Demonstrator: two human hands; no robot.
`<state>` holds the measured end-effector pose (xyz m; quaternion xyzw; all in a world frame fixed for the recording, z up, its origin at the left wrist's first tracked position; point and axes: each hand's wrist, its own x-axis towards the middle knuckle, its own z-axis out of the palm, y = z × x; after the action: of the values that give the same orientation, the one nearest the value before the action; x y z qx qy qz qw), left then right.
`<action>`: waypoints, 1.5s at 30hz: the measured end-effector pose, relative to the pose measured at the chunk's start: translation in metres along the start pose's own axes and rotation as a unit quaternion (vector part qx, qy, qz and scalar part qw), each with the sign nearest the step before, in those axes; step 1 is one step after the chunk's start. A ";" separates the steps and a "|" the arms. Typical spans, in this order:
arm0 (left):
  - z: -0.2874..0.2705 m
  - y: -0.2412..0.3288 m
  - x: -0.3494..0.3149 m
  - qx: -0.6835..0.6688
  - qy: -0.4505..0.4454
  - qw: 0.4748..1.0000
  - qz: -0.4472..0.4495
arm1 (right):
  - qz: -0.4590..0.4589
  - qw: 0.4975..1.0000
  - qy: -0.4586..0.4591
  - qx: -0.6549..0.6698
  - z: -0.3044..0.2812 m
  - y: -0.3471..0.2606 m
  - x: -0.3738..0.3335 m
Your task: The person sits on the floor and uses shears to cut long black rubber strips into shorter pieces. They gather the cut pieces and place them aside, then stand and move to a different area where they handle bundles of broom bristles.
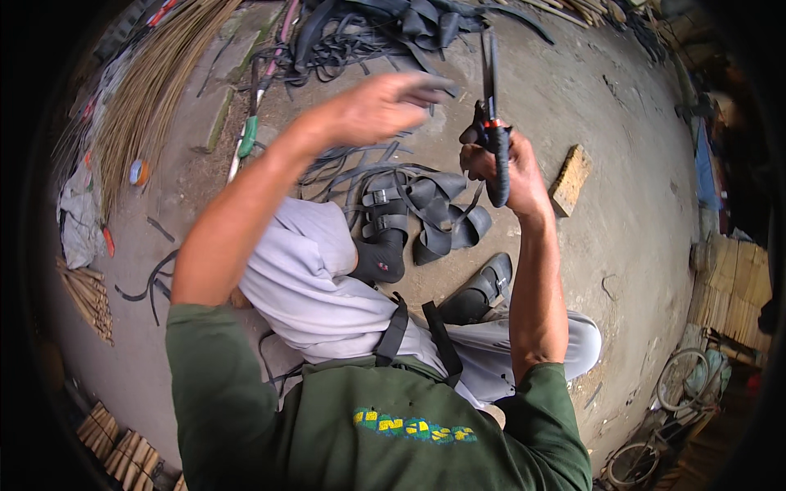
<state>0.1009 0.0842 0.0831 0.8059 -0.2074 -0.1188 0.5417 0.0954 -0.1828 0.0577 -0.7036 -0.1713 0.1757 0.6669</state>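
In my right hand [524, 176] is a pair of scissors [491, 82] with dark-wrapped handles and red near the pivot. The blades point away from me. To its left, my left hand [381, 106] is raised and smeared by motion, with something dark at its fingertips that I cannot make out. Beneath both hands, wide black rubber-like strips [442, 221] lie looped on the floor beside my sandalled foot [382, 221]. A larger heap of black strips [393, 33] lies farther off.
A worn yellowish block [571, 180] rests on the floor to the right. Long thin sticks [155, 90] and a roll of tape [138, 172] lie at left. Bundled short sticks [123, 446] are at lower left; a bicycle [659, 409] is at lower right. My other sandal [483, 290] is close by.
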 end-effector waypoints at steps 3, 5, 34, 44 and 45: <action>0.056 0.018 0.032 -0.040 -0.055 0.994 0.085 | -0.023 0.998 0.060 0.001 -0.020 -0.022 -0.022; 0.066 0.021 0.039 -0.140 -0.100 0.985 0.004 | -0.052 0.991 0.120 -0.001 -0.031 -0.028 -0.033; 0.094 -0.062 0.032 -0.505 0.277 0.815 -0.060 | 0.074 0.947 0.280 0.139 0.008 0.083 -0.132; 0.064 -0.062 0.035 -0.516 0.344 0.784 -0.033 | 0.129 0.939 0.275 0.158 0.001 0.115 -0.144; 0.056 -0.062 0.037 -0.515 0.350 0.782 -0.023 | 0.142 0.936 0.284 0.155 -0.001 0.122 -0.146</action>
<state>0.1227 0.0410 0.0059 0.3973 0.1069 0.0695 0.9088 -0.0317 -0.2593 -0.0616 -0.6289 0.1560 0.0858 0.7569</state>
